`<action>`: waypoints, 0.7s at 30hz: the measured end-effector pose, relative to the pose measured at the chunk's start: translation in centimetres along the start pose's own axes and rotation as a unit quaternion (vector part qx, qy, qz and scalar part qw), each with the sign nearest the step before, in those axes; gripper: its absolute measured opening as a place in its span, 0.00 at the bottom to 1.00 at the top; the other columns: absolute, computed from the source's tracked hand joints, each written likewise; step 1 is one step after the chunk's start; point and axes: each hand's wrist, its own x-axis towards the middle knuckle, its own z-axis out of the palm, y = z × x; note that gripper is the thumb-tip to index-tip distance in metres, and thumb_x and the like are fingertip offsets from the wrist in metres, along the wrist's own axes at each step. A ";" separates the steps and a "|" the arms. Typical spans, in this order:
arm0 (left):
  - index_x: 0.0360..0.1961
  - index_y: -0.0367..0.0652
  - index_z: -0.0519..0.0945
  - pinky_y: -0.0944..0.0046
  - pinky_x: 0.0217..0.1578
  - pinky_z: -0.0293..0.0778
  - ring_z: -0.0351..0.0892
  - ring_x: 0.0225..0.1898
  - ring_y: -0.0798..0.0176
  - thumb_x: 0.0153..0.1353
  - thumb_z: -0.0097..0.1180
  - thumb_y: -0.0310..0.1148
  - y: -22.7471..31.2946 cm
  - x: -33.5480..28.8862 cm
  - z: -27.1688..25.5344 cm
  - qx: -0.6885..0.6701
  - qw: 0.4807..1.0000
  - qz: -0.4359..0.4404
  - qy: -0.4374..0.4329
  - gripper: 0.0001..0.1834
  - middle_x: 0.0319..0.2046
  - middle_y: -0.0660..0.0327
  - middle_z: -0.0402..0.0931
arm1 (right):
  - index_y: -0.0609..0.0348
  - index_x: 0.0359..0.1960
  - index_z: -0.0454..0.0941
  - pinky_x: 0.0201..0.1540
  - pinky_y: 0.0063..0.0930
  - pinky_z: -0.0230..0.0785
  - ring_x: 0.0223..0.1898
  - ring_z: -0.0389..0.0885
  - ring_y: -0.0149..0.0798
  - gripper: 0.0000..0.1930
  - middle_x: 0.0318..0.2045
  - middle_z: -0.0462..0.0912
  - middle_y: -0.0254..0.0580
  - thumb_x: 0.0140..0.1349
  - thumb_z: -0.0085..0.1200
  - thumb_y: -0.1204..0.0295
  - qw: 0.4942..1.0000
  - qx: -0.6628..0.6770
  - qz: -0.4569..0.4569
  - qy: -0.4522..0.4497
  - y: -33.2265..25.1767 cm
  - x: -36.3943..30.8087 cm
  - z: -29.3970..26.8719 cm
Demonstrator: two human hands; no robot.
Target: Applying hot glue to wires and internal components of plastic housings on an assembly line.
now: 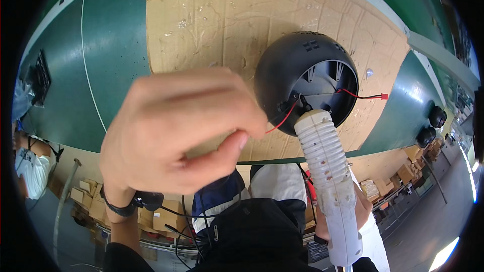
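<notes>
A round black plastic housing (275,65) lies on a cardboard sheet with its open side facing me. My left hand (181,126) is closed in a pinch on a red wire (288,117), which runs taut from inside the housing. A second lead, red and black with a red connector (384,96), sticks out over the housing's right rim. My right hand (362,209) grips a white glue gun (322,151) with a ribbed, stained barrel. Its tip is at the housing's near opening, by the base of the wire. The barrel partly hides the right hand's fingers.
The cardboard (201,25) covers part of a green table (118,45). Black round parts (426,136) sit at the table's right. Dark flat pieces (39,78) lie at far left, near a seated person (33,166). Cardboard boxes (88,196) stand below the table.
</notes>
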 end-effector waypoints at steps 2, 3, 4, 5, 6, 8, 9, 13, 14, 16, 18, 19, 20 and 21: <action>0.28 0.36 0.83 0.63 0.24 0.69 0.77 0.24 0.59 0.41 0.60 0.15 0.1 -0.6 0.3 0.009 1.000 0.010 -0.008 0.11 0.25 0.56 0.79 | 0.69 0.38 0.81 0.41 0.35 0.80 0.38 0.88 0.49 0.13 0.36 0.86 0.54 0.54 0.69 0.75 1.000 -0.003 0.002 -0.002 -0.1 0.0 -0.1; 0.28 0.36 0.83 0.63 0.24 0.70 0.77 0.24 0.58 0.40 0.60 0.15 0.1 -0.8 0.3 0.018 1.000 0.007 -0.023 0.11 0.25 0.56 0.79 | 0.69 0.38 0.81 0.41 0.35 0.80 0.38 0.88 0.49 0.13 0.36 0.86 0.55 0.54 0.69 0.75 1.000 -0.005 0.002 -0.002 -0.2 0.0 -0.1; 0.28 0.36 0.83 0.63 0.24 0.70 0.77 0.24 0.58 0.40 0.60 0.14 0.1 -0.9 0.4 0.022 0.999 0.009 -0.027 0.11 0.26 0.56 0.79 | 0.69 0.38 0.81 0.41 0.35 0.81 0.38 0.88 0.49 0.13 0.37 0.86 0.55 0.54 0.69 0.75 1.000 -0.005 0.003 -0.002 -0.2 0.0 -0.2; 0.28 0.36 0.83 0.63 0.24 0.70 0.77 0.24 0.58 0.40 0.60 0.14 0.1 -0.9 0.5 0.022 0.999 0.008 -0.032 0.11 0.25 0.56 0.79 | 0.69 0.38 0.81 0.41 0.35 0.81 0.39 0.88 0.50 0.13 0.37 0.86 0.55 0.54 0.69 0.75 1.000 -0.004 0.003 -0.003 -0.2 0.1 -0.2; 0.28 0.36 0.83 0.62 0.24 0.70 0.77 0.24 0.58 0.39 0.60 0.14 0.1 -0.9 0.5 0.016 0.999 0.011 -0.028 0.12 0.25 0.56 0.79 | 0.69 0.38 0.81 0.41 0.35 0.81 0.39 0.88 0.50 0.13 0.37 0.86 0.55 0.54 0.69 0.75 1.000 -0.005 0.003 -0.003 -0.3 0.1 -0.3; 0.28 0.36 0.83 0.62 0.24 0.70 0.77 0.24 0.58 0.39 0.60 0.14 0.1 -0.9 0.5 0.011 1.000 0.015 -0.021 0.12 0.25 0.56 0.79 | 0.69 0.38 0.81 0.42 0.35 0.81 0.39 0.88 0.50 0.13 0.37 0.87 0.55 0.55 0.69 0.75 1.000 -0.005 0.004 -0.004 -0.3 0.1 -0.2; 0.28 0.36 0.83 0.62 0.24 0.70 0.77 0.24 0.58 0.39 0.60 0.14 0.1 -0.9 0.4 0.011 1.000 0.016 -0.018 0.12 0.25 0.57 0.79 | 0.69 0.38 0.81 0.42 0.35 0.81 0.40 0.88 0.50 0.13 0.38 0.87 0.55 0.55 0.69 0.75 1.000 -0.005 0.006 -0.004 -0.3 0.2 -0.2; 0.27 0.36 0.84 0.63 0.24 0.70 0.77 0.23 0.59 0.40 0.61 0.14 0.2 -0.8 0.2 0.025 1.000 0.007 -0.009 0.11 0.25 0.56 0.79 | 0.69 0.39 0.81 0.43 0.36 0.82 0.41 0.89 0.50 0.13 0.38 0.87 0.55 0.55 0.69 0.74 1.000 -0.008 0.011 -0.005 -0.4 -0.1 -0.5; 0.27 0.36 0.84 0.63 0.24 0.70 0.77 0.23 0.58 0.40 0.61 0.15 0.2 -0.7 0.1 0.022 1.000 0.009 -0.008 0.11 0.25 0.56 0.79 | 0.69 0.39 0.81 0.43 0.36 0.82 0.41 0.89 0.50 0.13 0.39 0.87 0.56 0.55 0.69 0.74 1.000 -0.008 0.011 -0.005 -0.4 -0.2 -0.5; 0.28 0.37 0.84 0.63 0.24 0.71 0.78 0.23 0.58 0.40 0.62 0.16 0.1 -0.3 0.0 0.006 1.000 0.015 0.005 0.10 0.25 0.56 0.80 | 0.69 0.39 0.81 0.44 0.36 0.82 0.41 0.89 0.51 0.14 0.39 0.87 0.56 0.55 0.70 0.74 1.000 -0.003 0.015 -0.004 -0.3 -0.3 -0.4; 0.31 0.36 0.84 0.62 0.27 0.72 0.79 0.26 0.57 0.46 0.64 0.23 0.2 0.3 -0.3 -0.012 1.000 0.021 0.012 0.08 0.29 0.53 0.82 | 0.69 0.39 0.81 0.44 0.36 0.82 0.42 0.89 0.51 0.14 0.39 0.87 0.56 0.56 0.70 0.74 1.000 0.006 0.017 -0.002 -0.3 -0.5 -0.2; 0.32 0.36 0.84 0.62 0.28 0.72 0.80 0.28 0.57 0.50 0.64 0.28 0.2 0.7 -0.6 -0.018 0.999 0.029 -0.001 0.09 0.31 0.52 0.82 | 0.69 0.40 0.81 0.44 0.36 0.82 0.42 0.89 0.51 0.14 0.40 0.87 0.56 0.56 0.70 0.74 1.000 0.010 0.019 0.000 -0.3 -0.5 -0.2; 0.34 0.36 0.84 0.61 0.30 0.72 0.80 0.31 0.57 0.53 0.64 0.32 0.3 1.0 -1.0 0.017 1.000 0.026 0.005 0.11 0.34 0.50 0.82 | 0.69 0.40 0.81 0.45 0.36 0.82 0.43 0.89 0.51 0.14 0.40 0.87 0.56 0.56 0.70 0.74 1.000 0.014 0.019 0.000 -0.1 -0.5 -0.2; 0.36 0.35 0.83 0.61 0.32 0.73 0.80 0.33 0.57 0.56 0.63 0.38 0.2 1.6 -1.8 0.053 0.998 0.032 -0.002 0.15 0.37 0.49 0.82 | 0.69 0.40 0.81 0.45 0.37 0.82 0.43 0.89 0.51 0.14 0.40 0.87 0.56 0.56 0.70 0.74 1.000 0.018 0.015 0.000 -0.1 -0.5 -0.1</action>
